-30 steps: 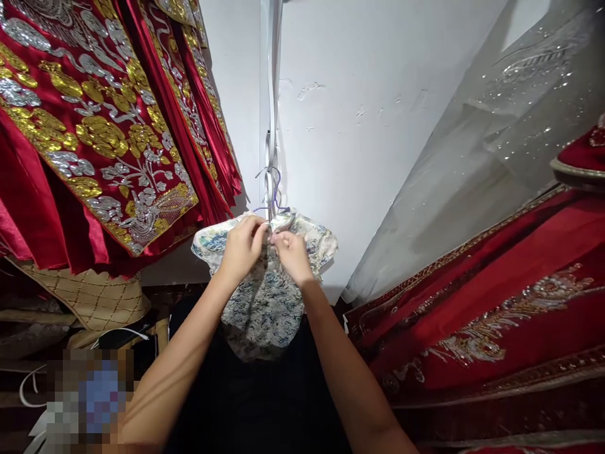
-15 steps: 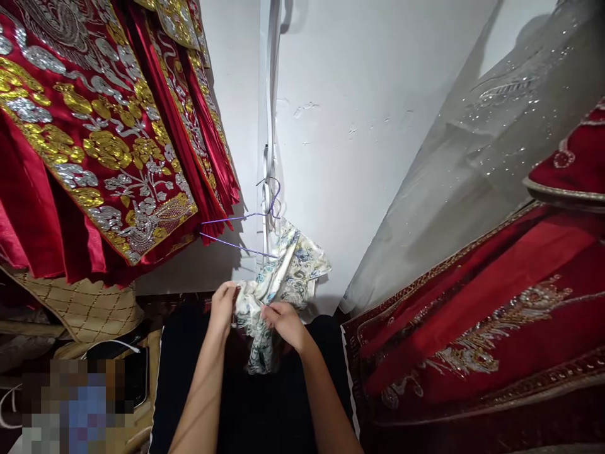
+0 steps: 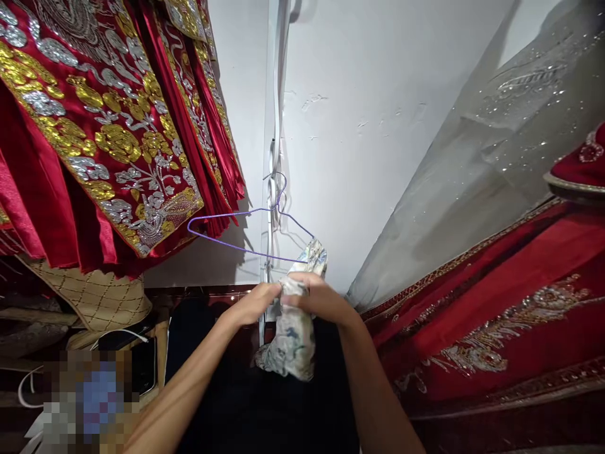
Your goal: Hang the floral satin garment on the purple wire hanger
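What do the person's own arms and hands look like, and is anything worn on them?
The left hand and right hand are ungloved. The left forearm and right forearm are bare, with no sleeve, watch or bracelet showing. Blur makes it hard to rule out rings. Dark clothing shows between the forearms.

Single head-worn view, forward and down

Off-white garment (image 3: 295, 340) patterned in blue and green; purple hanger (image 3: 246, 251).
The red skirt (image 3: 118, 144) has gold and silver flowers; the red gown (image 3: 520, 271), silvery plumes; the grey-white fabric (image 3: 454, 170), silver glints; the tan cloth (image 3: 94, 296), brown criss-cross lines; the wall (image 3: 359, 164) is white.
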A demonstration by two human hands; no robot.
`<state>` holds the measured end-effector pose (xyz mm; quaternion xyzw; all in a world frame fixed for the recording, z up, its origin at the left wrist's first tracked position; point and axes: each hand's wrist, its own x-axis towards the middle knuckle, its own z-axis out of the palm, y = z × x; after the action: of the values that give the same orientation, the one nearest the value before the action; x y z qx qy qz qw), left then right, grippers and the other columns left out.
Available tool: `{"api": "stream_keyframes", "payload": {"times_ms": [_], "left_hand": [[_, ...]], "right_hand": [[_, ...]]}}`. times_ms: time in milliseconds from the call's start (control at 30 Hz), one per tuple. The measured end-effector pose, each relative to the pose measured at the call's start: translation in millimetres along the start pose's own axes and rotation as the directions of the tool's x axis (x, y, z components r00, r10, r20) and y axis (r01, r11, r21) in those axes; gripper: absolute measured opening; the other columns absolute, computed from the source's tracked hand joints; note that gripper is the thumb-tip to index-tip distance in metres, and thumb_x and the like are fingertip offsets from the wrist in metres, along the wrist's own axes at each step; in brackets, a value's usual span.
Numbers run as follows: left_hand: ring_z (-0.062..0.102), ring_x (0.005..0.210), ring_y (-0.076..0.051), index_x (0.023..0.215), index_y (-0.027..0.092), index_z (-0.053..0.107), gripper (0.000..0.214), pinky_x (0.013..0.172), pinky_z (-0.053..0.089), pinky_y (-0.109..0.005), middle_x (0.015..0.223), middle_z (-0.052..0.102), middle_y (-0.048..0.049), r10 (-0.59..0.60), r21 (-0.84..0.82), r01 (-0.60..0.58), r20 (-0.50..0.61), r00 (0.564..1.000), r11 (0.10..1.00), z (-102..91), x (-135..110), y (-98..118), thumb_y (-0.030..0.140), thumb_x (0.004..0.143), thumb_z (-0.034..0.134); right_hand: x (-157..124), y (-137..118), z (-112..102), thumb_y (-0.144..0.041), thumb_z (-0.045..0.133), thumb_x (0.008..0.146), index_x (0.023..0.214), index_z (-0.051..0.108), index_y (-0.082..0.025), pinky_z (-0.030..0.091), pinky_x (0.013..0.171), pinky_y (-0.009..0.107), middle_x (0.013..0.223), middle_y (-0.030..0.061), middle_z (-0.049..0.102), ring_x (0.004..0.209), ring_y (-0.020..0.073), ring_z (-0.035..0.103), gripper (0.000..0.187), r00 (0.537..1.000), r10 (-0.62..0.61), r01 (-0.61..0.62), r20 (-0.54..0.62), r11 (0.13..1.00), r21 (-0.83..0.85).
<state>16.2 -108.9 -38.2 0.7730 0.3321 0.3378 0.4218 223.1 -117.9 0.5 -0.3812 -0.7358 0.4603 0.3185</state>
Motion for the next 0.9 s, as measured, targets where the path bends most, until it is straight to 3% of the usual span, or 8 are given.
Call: {"api": "stream_keyframes", "payload": {"times_ms": [100,200,400,533,633,700,800,900], "left_hand": [[0.054,0.079,-0.018,0.085,0.016,0.061,0.043,0.076,0.044,-0.028,0.082,0.061,-0.002,0.0,0.148,-0.009,0.066,0.998,0.989,-6.5,-2.8,-6.9,0.055,0.095,0.044],[0.053,0.077,-0.017,0.089,0.017,0.059,0.037,0.072,0.041,-0.026,0.082,0.06,-0.0014,0.017,0.258,-0.013,-0.015,1.0,0.966,-18.0,-4.1,-7.7,0.049,0.096,0.043],[0.056,0.068,-0.018,0.085,0.019,0.062,0.035,0.065,0.04,-0.026,0.075,0.063,-0.0031,-0.177,0.511,0.164,-0.024,0.984,0.844,-42.6,-23.2,-39.4,0.045,0.096,0.04],[0.062,0.067,-0.021,0.07,0.019,0.064,0.025,0.062,0.042,-0.027,0.072,0.069,-0.0067,-0.464,0.678,0.36,-0.032,0.886,0.641,-73.4,-46.6,-68.1,0.039,0.084,0.057],[0.067,0.073,-0.025,0.072,0.019,0.067,0.017,0.068,0.047,-0.031,0.078,0.073,-0.0102,-0.504,0.713,0.433,-0.129,0.854,0.551,-106.5,-56.0,-70.9,0.027,0.081,0.055],[0.069,0.089,-0.028,0.09,0.019,0.07,0.026,0.08,0.049,-0.035,0.096,0.074,-0.0132,-0.412,0.716,0.437,-0.225,0.883,0.545,-127.7,-54.9,-61.0,0.021,0.084,0.044],[0.059,0.121,-0.029,0.117,0.018,0.063,0.04,0.102,0.045,-0.04,0.131,0.063,-0.0136,-0.066,0.713,0.316,-0.356,0.932,0.625,-147.6,-41.1,-34.5,0.019,0.086,0.038],[0.041,0.14,-0.027,0.118,0.019,0.06,0.037,0.113,0.037,-0.042,0.151,0.046,-0.0093,0.217,0.684,0.101,-0.362,0.906,0.722,-149.1,-15.7,-7.1,0.021,0.087,0.039]], "right_hand": [[20.6,3.5,-15.3,-0.02,0.064,0.074,0.088,0.067,-0.021,0.047,0.073,0.029,0.087,0.0011,0.067,0.08,0.0193,0.06,0.014,0.967,-0.101,0.062,-0.232,0.983,-0.171],[56.1,24.3,-5.1,-0.023,0.063,0.076,0.112,0.066,-0.022,0.046,0.092,0.035,0.112,0.0047,0.068,0.102,0.0232,0.062,0.036,0.896,-0.211,0.149,-0.39,0.972,-0.183],[82.2,76.2,17.3,-0.027,0.056,0.081,0.11,0.069,-0.023,0.049,0.088,0.036,0.097,0.0036,0.072,0.094,0.0243,0.065,0.032,0.956,-0.088,0.042,-0.28,0.985,-0.169],[59.2,83.0,-8.8,-0.012,0.053,0.071,0.109,0.069,-0.026,0.048,0.087,0.033,0.097,0.0011,0.073,0.094,0.0243,0.066,0.044,0.941,-0.157,0.059,-0.301,0.949,-0.31],[46.7,75.4,-30.9,-0.009,0.049,0.068,0.11,0.07,-0.026,0.049,0.085,0.031,0.095,0.0009,0.074,0.092,0.0241,0.066,0.049,0.94,-0.176,0.057,-0.293,0.926,-0.373],[43.2,69.1,-39.4,-0.009,0.048,0.068,0.107,0.071,-0.025,0.049,0.082,0.03,0.093,0.0007,0.074,0.09,0.0238,0.066,0.048,0.947,-0.176,0.056,-0.269,0.914,-0.401],[42.3,61.5,-40.8,-0.01,0.046,0.069,0.095,0.072,-0.023,0.048,0.077,0.028,0.087,0.0005,0.074,0.086,0.0225,0.066,0.038,0.952,-0.168,0.055,-0.256,0.916,-0.398],[42.5,56.2,-31.1,-0.014,0.047,0.072,0.085,0.07,-0.02,0.047,0.069,0.026,0.081,0.0008,0.072,0.08,0.0214,0.065,0.027,0.964,-0.125,0.046,-0.235,0.947,-0.317]]}}
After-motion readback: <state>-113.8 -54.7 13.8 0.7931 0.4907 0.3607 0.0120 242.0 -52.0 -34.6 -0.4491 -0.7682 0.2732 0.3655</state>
